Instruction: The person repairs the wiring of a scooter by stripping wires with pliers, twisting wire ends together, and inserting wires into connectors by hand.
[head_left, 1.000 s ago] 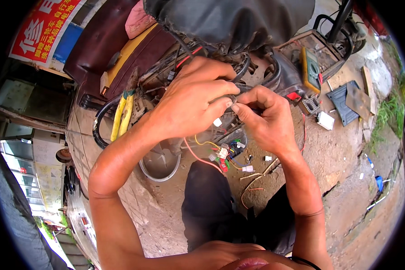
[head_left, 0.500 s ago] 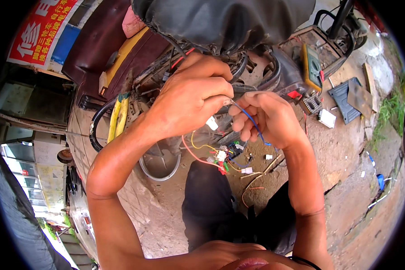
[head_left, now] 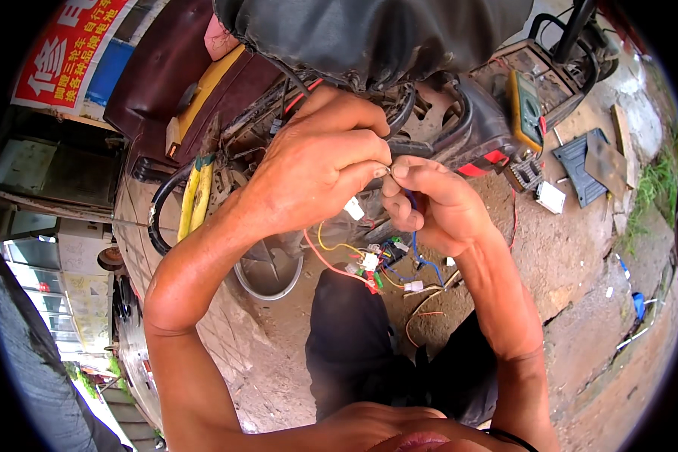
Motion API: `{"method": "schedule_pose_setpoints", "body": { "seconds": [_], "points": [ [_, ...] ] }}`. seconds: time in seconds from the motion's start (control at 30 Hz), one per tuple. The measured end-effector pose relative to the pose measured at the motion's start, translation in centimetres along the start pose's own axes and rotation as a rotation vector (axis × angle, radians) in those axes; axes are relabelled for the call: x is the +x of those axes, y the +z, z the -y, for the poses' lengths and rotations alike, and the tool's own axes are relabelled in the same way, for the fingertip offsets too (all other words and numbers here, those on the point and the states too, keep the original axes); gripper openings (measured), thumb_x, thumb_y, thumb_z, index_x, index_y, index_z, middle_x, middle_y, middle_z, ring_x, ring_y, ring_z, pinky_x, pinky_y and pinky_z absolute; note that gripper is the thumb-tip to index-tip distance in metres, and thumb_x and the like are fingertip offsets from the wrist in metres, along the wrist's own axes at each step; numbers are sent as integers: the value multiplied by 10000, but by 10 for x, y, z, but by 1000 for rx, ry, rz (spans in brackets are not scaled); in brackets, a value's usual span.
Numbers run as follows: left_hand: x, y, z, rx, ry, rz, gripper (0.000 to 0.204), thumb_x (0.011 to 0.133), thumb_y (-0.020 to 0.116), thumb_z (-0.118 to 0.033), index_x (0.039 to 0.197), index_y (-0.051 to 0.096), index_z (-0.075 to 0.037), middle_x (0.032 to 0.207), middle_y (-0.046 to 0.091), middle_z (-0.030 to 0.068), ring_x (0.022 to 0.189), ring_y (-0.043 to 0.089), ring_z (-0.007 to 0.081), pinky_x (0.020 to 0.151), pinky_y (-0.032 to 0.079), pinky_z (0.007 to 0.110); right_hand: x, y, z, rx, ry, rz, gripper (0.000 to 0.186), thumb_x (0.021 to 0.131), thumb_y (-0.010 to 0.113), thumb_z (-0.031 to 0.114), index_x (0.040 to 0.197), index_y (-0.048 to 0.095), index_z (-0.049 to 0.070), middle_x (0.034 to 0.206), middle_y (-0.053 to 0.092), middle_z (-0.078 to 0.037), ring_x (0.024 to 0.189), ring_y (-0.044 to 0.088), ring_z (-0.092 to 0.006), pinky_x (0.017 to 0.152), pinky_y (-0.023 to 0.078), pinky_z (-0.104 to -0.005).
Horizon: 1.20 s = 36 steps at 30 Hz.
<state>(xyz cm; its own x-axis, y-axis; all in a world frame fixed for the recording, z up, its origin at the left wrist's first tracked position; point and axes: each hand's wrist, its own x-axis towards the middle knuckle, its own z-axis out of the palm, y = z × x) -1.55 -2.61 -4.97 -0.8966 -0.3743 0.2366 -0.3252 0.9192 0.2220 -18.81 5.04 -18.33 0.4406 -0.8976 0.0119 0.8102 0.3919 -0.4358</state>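
Note:
My left hand [head_left: 320, 169] is closed in a pinch at the end of a thin blue wire [head_left: 417, 245]. Thumb and finger of my right hand [head_left: 441, 200] press together right against the left fingertips, pinching the same wire near its end. The tip itself is mostly hidden between the fingers. From under my right hand the blue wire runs down to a bunch of connectors [head_left: 371, 261] in white, red, green and black. A white plug [head_left: 354, 208] hangs just below my left hand. Pink [head_left: 320, 255] and yellow [head_left: 335, 245] wires also lead to the bunch.
A vehicle with a black seat [head_left: 377, 38] stands ahead. Yellow-handled cutters [head_left: 196, 197] lie left, above a round metal pan [head_left: 270, 286]. A yellow-edged multimeter [head_left: 527, 111], a black plastic tray [head_left: 576, 167] and a white box [head_left: 550, 197] are at the right.
My right hand has moved up and left, its open fingers closing into a pinch beside my left fingertips. The blue wire now bends down beneath it. My left hand has stayed in place.

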Motion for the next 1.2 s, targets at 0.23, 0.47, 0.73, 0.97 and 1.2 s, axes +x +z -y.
{"method": "schedule_pose_setpoints", "body": {
  "seconds": [0.23, 0.47, 0.73, 0.97, 1.2],
  "points": [
    [1, -5, 1, -62, -67, 70, 144, 860, 736, -139, 970, 746, -46, 1214, 664, 110, 1132, 584, 313, 998, 475, 429, 3, 17, -9, -1323, -932, -436, 77, 849, 725, 73, 830, 652, 60, 720, 608, -22, 593, 566, -185, 546, 443, -353],
    [-1, -4, -1, -53, -124, 40, 116, 885, 743, -115, 983, 750, -53, 1230, 665, 98, 1150, 585, 290, 1021, 467, 409, -3, 20, -12, -1488, -1110, -456, 70, 851, 712, 64, 920, 702, 51, 781, 644, -84, 654, 627, -254, 586, 479, -360],
    [-3, -1, 2, -73, -101, 11, 122, 874, 753, -62, 996, 756, -50, 1223, 667, 97, 1143, 605, 272, 999, 483, 394, -17, 8, 25, -301, 88, -55, 474, 1081, 482, 384, 1177, 679, -36, 966, 733, -138, 744, 706, -233, 692, 570, -358],
    [-2, 0, 3, -75, -72, 11, 139, 871, 740, -40, 1009, 755, -36, 1222, 669, 107, 1131, 621, 277, 993, 490, 396, 5, -8, 5, 275, 221, 288, 330, 1050, 560, 332, 1067, 674, 23, 868, 701, -55, 669, 647, -165, 575, 518, -281],
    [-3, -2, 2, -87, -60, 18, 137, 869, 737, -38, 1005, 754, -39, 1216, 673, 102, 1131, 624, 271, 994, 494, 392, 9, -9, -4, 37, -6, 188, 269, 990, 641, 283, 937, 718, 31, 767, 672, -43, 621, 560, -130, 530, 363, -255]
  ]
}}
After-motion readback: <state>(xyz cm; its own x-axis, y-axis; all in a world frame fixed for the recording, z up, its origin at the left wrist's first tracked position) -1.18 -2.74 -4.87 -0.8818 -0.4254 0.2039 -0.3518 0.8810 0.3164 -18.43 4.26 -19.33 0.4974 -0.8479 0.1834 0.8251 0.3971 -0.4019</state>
